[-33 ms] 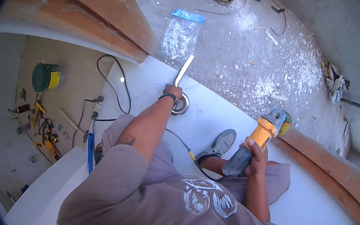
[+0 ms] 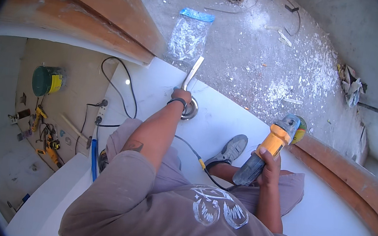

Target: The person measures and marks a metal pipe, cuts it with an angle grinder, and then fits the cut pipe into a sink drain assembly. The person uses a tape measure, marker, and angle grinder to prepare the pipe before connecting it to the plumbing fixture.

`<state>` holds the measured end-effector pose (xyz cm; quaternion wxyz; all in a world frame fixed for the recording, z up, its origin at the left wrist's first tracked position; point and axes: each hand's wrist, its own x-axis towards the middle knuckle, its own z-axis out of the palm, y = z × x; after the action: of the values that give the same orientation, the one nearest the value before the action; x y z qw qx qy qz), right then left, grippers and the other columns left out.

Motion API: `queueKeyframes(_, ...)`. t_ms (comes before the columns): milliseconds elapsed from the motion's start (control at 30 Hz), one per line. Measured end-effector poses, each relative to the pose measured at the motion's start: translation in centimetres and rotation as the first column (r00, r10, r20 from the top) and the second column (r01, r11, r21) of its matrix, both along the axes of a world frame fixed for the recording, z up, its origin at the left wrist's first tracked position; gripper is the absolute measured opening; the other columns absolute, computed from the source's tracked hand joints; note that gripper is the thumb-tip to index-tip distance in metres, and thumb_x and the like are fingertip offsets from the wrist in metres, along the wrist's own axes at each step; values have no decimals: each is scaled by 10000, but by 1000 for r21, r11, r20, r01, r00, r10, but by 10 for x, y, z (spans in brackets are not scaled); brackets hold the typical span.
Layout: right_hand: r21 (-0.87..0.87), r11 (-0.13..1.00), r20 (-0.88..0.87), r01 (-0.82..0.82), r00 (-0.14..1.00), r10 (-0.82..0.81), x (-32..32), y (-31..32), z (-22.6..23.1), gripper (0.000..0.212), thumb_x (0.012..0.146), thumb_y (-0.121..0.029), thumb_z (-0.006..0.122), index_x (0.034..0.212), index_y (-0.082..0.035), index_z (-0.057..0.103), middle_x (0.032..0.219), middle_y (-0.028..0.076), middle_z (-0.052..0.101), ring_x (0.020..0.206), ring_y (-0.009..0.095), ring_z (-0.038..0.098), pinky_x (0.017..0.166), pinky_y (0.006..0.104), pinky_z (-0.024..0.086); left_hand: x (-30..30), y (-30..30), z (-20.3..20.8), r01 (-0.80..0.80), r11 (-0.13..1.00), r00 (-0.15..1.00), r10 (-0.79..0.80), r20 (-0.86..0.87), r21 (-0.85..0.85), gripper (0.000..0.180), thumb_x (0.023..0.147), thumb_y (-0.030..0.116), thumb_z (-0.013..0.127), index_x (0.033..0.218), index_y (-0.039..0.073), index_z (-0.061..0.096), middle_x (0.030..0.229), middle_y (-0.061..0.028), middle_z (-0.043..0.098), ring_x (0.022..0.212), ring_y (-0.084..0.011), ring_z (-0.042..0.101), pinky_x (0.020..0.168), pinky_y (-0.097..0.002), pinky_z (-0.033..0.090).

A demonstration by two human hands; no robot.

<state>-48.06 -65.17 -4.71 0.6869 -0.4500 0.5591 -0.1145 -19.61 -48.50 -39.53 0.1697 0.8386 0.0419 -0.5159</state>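
My left hand (image 2: 182, 96) is closed round a bent, shiny metal pipe (image 2: 194, 70) whose straight end points away from me. Right beside that hand, a round metal flange ring (image 2: 191, 109) rests against the white slab (image 2: 220, 110); whether it is joined to the pipe is hidden by my fingers. In my right hand (image 2: 268, 168) is a yellow and black angle grinder (image 2: 274, 141), gripped by its body over my bent leg. Its head and disc (image 2: 299, 130) point up and away. The grinder's cord (image 2: 189, 150) runs left across my lap.
Beyond the slab, a clear plastic bag (image 2: 189, 35) lies on a dusty floor (image 2: 244, 54) with white debris. On the left are a power strip (image 2: 101, 111), a green bucket (image 2: 47, 81), yellow power tools (image 2: 51, 150) and a blue bar (image 2: 94, 159). Wooden frames (image 2: 342, 172) flank both sides.
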Motion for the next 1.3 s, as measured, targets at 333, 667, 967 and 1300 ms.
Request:
queueKeyframes(333,-34,967,3,-253,967,253,42,7,12,496,796,-199,799,1198,-36,557,969,42,626,829,144,640,759,299,548,2,-21,56,-197,980,965,199,171,-29,642,895,362,732,1321,-63,510,1261,-296,666,1175,-397,675,1002,-432,552)
queueKeyframes(667,-121,868,103,-482,864,494,114,-16,29,599,762,-251,861,1214,1,558,987,66,637,847,149,638,752,312,539,20,-7,114,68,969,941,18,339,-239,594,882,388,747,1313,7,600,1161,-242,716,1121,-392,684,991,-422,529)
queueKeyframes(967,-138,876,-90,-462,887,453,44,-24,8,712,744,-275,871,1305,0,528,1099,89,640,948,172,632,839,340,536,143,-57,30,-837,210,487,706,-514,-505,589,990,186,566,1531,21,401,1596,-182,369,1392,-376,477,1089,-513,484)
queueKeyframes(1300,-54,955,-125,-292,951,284,-3,-18,-6,717,772,-212,867,1349,-1,496,1147,89,639,1007,163,638,886,321,530,195,-110,1,-495,789,796,580,173,-363,431,938,220,635,1362,149,611,1315,-208,630,1171,-336,635,983,-483,525)
